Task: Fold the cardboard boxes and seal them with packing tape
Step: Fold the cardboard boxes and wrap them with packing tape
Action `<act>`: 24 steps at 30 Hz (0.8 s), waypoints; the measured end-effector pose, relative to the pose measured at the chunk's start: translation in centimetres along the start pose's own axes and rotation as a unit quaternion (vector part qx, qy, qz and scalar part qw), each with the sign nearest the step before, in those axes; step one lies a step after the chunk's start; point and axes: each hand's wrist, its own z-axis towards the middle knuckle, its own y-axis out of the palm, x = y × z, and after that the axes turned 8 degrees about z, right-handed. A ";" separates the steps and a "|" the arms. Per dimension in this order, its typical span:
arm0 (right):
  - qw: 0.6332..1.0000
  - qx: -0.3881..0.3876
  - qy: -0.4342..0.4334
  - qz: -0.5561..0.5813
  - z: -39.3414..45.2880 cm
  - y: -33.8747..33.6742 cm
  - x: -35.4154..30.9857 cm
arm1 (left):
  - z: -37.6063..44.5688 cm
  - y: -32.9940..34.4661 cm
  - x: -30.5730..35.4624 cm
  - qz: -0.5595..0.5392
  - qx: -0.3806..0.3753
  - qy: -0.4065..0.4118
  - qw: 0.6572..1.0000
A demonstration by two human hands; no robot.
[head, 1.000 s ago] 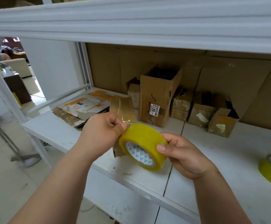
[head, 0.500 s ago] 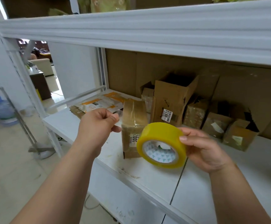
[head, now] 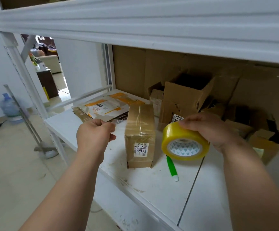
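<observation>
Small box (head: pixel 139 135) standing on the shelf (head: pixel 152 189), long axis running away from the viewer, directly between the two hands. Left hand (head: pixel 93 135) just left of the box, grip pinching a clear tape strip (head: pixel 119 122) reaching toward the box top. Right hand (head: pixel 208 129) right of the box, fingers curled over the yellow tape roll (head: pixel 183 144); left hand nearer.

One wide-angle head-worn view only. It faces forward and down, close over the white metal shelf (head: pixel 153 184), beneath the upper shelf's edge. No second view shares the scene.
</observation>
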 end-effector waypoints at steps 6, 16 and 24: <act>0.999 -0.009 0.029 -0.032 1.8 0.4 0.5 | 0.8 0.6 -1.1 0.005 0.010 -0.025 1.000; 0.997 -0.047 0.042 -0.055 2.5 3.1 1.6 | 0.7 1.7 -2.8 0.044 -0.142 -0.110 0.983; 0.995 -0.036 0.037 -0.081 2.0 4.0 1.2 | 0.7 2.4 -2.7 0.121 -0.095 -0.024 0.988</act>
